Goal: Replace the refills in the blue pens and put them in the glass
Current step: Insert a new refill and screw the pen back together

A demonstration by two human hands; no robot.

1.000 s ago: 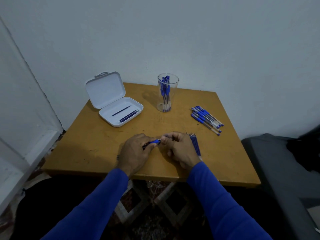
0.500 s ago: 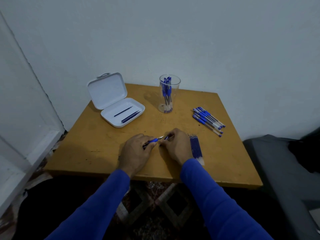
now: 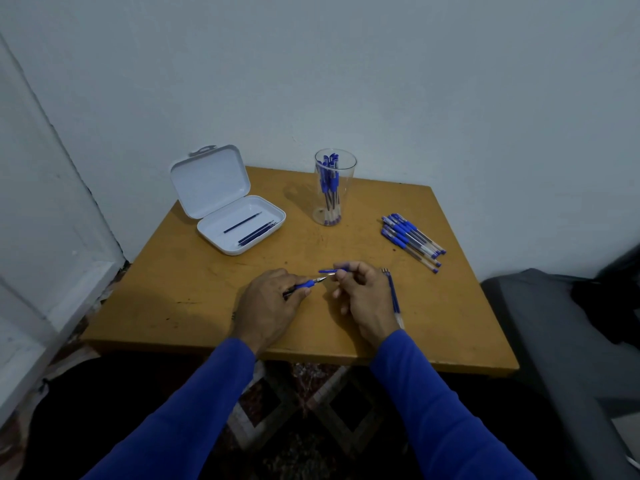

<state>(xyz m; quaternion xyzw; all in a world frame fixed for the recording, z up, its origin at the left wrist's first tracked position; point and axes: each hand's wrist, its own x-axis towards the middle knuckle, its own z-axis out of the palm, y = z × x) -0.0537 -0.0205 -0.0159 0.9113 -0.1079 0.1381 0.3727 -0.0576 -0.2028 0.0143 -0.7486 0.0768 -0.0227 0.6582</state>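
Head view: left hand (image 3: 268, 306) gripping a pen (image 3: 304, 284), right hand (image 3: 363, 296) pinching its cap (image 3: 332, 271), near the bench (image 3: 173, 289) front edge. Bare wood between hands and containers. Finished pens upright in glass (image 3: 335, 188); refills (image 3: 254, 230) in open case (image 3: 242, 233).

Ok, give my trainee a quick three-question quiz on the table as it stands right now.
1. True or false: the white case is shut.
2. Which hand grips the pen body: A) left hand B) right hand?
3. Fill in: the loose pens lie to the ____ of the glass.

Key: 1 false, its lid stands open. 2 A; the other pinches the cap. 3 right.
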